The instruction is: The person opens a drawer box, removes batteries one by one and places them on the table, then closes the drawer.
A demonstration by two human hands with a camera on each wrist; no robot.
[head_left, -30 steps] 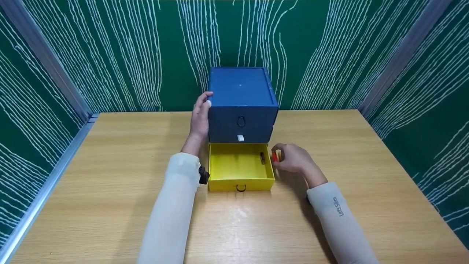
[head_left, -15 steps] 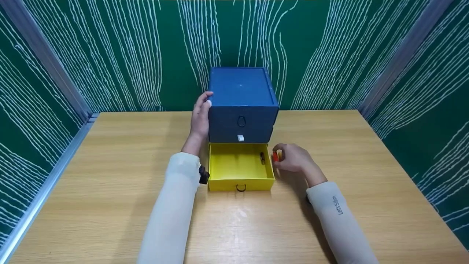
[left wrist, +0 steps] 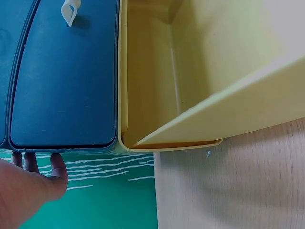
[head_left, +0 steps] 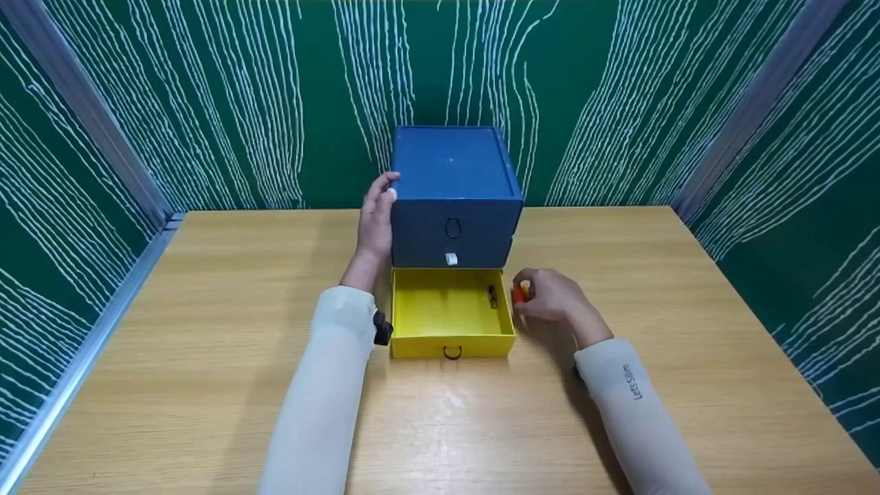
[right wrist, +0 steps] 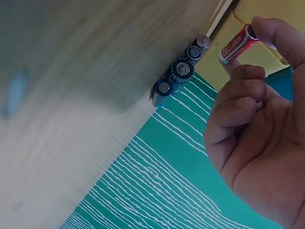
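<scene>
A blue drawer cabinet (head_left: 454, 165) stands in the middle of the table, with its yellow bottom drawer (head_left: 447, 347) pulled out. My left hand (head_left: 375, 223) rests against the cabinet's left side; in the left wrist view its fingertips (left wrist: 58, 162) touch the edge. Just right of the drawer, my right hand (head_left: 550, 295) pinches a small red battery (right wrist: 236, 45) between thumb and finger. A small dark item (head_left: 492, 297) lies by the drawer's right wall, its kind too small to tell. The right wrist view has several batteries (right wrist: 182, 69) in a row on the table.
The cabinet's upper front bears a black loop handle (head_left: 452, 227) and a white tab (head_left: 451, 259). Green walls (head_left: 344, 82) with white wavy lines surround the wooden table (head_left: 240, 357). A black camera strap piece (head_left: 382, 328) sits at the left wrist.
My right hand has shifted very slightly to the right, away from the drawer wall, with the red battery still pinched. The left hand, cabinet and drawer stay where they were.
</scene>
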